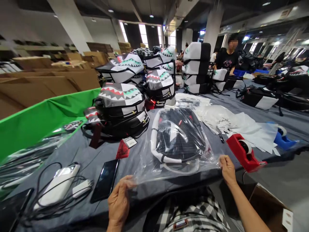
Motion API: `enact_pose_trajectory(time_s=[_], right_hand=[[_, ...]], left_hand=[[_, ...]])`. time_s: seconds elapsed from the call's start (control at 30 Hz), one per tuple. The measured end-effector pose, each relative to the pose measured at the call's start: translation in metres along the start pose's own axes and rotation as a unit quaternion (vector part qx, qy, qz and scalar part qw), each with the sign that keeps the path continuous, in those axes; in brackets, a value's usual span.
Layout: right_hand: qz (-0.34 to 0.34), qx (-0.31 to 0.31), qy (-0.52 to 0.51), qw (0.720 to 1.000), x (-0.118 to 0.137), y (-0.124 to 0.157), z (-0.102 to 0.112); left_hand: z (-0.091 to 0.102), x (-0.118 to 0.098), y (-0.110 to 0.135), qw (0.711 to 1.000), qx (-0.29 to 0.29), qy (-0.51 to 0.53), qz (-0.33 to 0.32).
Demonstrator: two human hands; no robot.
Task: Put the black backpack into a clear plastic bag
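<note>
A black-and-white backpack lies inside a clear plastic bag point(180, 141) on the grey table point(82, 154). My left hand point(118, 201) pinches the bag's near left corner at the table's front edge. My right hand point(227, 170) pinches the near right corner of the same bag. Both hands are closed on the plastic, holding the open end of the bag stretched between them.
Stacks of shark-mouth backpacks point(120, 106) stand behind the bag. A red tape dispenser point(245, 152) and a blue one point(283, 138) sit right, beside white sheets point(231, 124). A phone point(105, 180), power bank point(59, 183) and cables lie left. A person point(227, 58) works at the far side.
</note>
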State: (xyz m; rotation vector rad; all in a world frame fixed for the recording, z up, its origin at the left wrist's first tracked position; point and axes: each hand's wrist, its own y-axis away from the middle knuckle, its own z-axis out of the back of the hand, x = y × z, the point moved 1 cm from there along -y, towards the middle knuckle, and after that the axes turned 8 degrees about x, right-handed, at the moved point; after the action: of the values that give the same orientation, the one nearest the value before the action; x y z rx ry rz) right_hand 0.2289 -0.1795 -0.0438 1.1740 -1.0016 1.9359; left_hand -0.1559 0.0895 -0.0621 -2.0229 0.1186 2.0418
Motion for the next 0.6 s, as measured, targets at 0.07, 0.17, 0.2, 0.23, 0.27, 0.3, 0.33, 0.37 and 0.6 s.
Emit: enact_pose_trajectory(time_s=[0.07, 0.17, 0.2, 0.23, 0.27, 0.3, 0.33, 0.37, 0.6], right_hand=[[-0.012, -0.023, 0.013, 1.0, -0.007, -0.005, -0.005], [-0.035, -0.041, 0.041, 0.998, -0.014, -0.009, -0.008], [-0.039, -0.039, 0.046, 0.997, -0.015, -0.009, -0.009], [-0.042, -0.034, 0.047, 0.997, -0.016, -0.009, -0.01], [-0.043, -0.031, 0.049, 0.997, -0.017, -0.009, -0.011], [-0.044, -0.03, 0.051, 0.997, -0.017, -0.008, -0.011], [-0.044, -0.03, 0.054, 0.997, -0.017, -0.008, -0.012], [-0.043, -0.031, 0.056, 0.997, -0.017, -0.008, -0.012], [-0.039, -0.035, 0.067, 0.996, -0.014, -0.008, -0.011]], left_hand=[[-0.004, 0.002, -0.006, 0.999, 0.003, -0.026, 0.026], [-0.012, 0.001, -0.016, 0.993, -0.004, -0.119, 0.025], [-0.016, 0.001, -0.02, 0.988, -0.002, -0.152, 0.029], [-0.02, 0.0, -0.023, 0.982, 0.001, -0.184, 0.035], [-0.024, -0.001, -0.026, 0.975, 0.001, -0.217, 0.039], [-0.03, -0.004, -0.028, 0.967, -0.008, -0.253, 0.03], [-0.036, -0.007, -0.027, 0.957, -0.028, -0.29, 0.003], [-0.043, -0.013, -0.025, 0.942, -0.059, -0.328, -0.047], [-0.13, -0.065, 0.027, 0.757, 0.069, -0.394, -0.517]])
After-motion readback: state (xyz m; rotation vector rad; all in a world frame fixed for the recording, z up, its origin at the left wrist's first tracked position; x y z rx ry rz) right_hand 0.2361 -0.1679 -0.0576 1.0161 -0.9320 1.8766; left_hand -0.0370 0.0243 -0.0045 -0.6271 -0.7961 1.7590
